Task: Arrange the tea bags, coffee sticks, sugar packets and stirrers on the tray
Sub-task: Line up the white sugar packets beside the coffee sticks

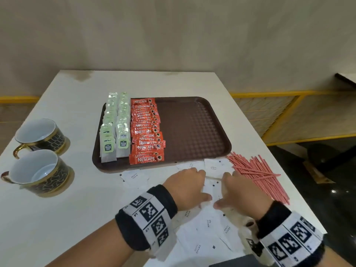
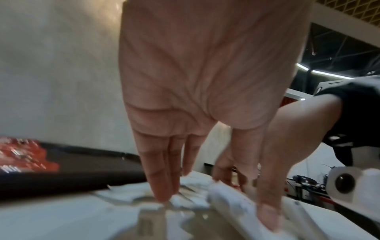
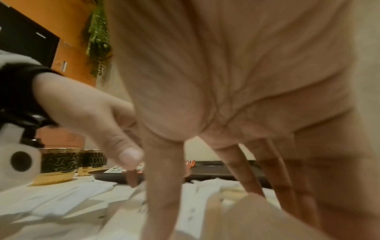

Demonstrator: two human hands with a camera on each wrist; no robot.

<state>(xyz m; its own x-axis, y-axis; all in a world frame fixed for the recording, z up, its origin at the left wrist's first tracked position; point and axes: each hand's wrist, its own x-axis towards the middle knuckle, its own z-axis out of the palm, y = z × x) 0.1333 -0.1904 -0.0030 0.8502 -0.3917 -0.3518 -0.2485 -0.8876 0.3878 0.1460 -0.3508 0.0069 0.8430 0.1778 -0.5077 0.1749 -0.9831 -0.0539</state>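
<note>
White sugar packets [image 1: 210, 234] lie scattered on the white table in front of the brown tray [image 1: 192, 128]. My left hand [image 1: 200, 186] and right hand [image 1: 226, 189] stand side by side on the pile. The straight fingers [image 2: 160, 178] of my left hand press down on packets, and a small heap of packets [image 2: 226, 193] sits between fingers and thumb. My right hand's fingers [image 3: 162, 186] also point straight down onto the packets. On the tray's left are two columns of green tea bags [image 1: 115, 130] and a column of red coffee sticks [image 1: 146, 132]. Pink stirrers [image 1: 256, 174] lie on the table to the right.
Two dark patterned cups with gold rims [image 1: 40, 135] [image 1: 38, 170] stand at the table's left edge. The tray's right half is bare. The table's right edge runs just past the stirrers. A dark flat object [image 1: 240, 261] shows at the near edge.
</note>
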